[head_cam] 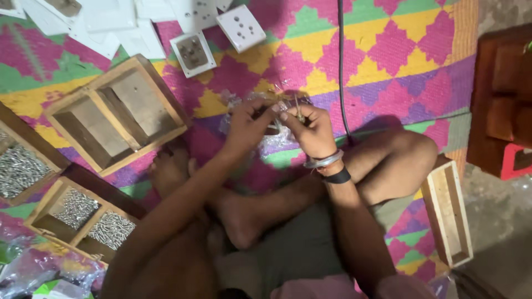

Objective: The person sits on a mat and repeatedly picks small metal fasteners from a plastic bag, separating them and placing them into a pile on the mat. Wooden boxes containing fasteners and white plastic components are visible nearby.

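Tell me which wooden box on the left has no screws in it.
The big wooden box nearest the hands; both its compartments are bare wood. The lower box and the edge box hold silver screws.

Open mat stretches from twelve to two o'clock of the hands, broken only by a dark cable running straight up at twelve. At eleven, white socket plates crowd the way. A wooden two-compartment box blocks nine o'clock, with screw-filled trays at eight. At four, a narrow wooden tray lies past the bent knee.
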`<move>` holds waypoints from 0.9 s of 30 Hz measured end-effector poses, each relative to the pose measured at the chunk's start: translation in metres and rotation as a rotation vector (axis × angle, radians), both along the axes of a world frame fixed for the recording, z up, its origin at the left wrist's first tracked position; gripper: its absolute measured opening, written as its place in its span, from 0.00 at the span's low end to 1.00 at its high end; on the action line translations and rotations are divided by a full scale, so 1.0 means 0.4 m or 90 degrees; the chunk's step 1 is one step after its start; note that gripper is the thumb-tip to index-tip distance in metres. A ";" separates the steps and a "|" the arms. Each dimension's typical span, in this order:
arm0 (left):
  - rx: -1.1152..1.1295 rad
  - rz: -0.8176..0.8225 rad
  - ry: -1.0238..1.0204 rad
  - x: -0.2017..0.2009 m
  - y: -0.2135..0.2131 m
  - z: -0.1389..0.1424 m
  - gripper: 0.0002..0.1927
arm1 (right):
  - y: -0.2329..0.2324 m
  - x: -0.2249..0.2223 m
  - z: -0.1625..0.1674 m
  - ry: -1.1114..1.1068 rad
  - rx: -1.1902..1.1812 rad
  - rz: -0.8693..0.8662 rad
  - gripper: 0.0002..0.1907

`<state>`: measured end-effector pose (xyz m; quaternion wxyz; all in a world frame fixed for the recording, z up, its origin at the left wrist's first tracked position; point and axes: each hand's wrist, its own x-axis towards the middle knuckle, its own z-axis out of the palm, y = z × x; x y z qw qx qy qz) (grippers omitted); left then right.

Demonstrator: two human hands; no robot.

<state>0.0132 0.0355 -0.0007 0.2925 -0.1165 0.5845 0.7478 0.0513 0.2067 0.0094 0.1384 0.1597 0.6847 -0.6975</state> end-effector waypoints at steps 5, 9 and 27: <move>-0.152 -0.117 0.108 -0.040 -0.011 0.019 0.11 | -0.011 -0.019 0.041 0.035 0.040 0.014 0.07; -0.188 -0.065 0.100 -0.078 0.004 0.040 0.12 | -0.038 0.017 0.090 0.288 0.332 -0.005 0.02; -0.356 -0.069 0.311 -0.079 0.003 0.050 0.09 | 0.036 -0.026 -0.009 -0.284 -0.474 -0.261 0.05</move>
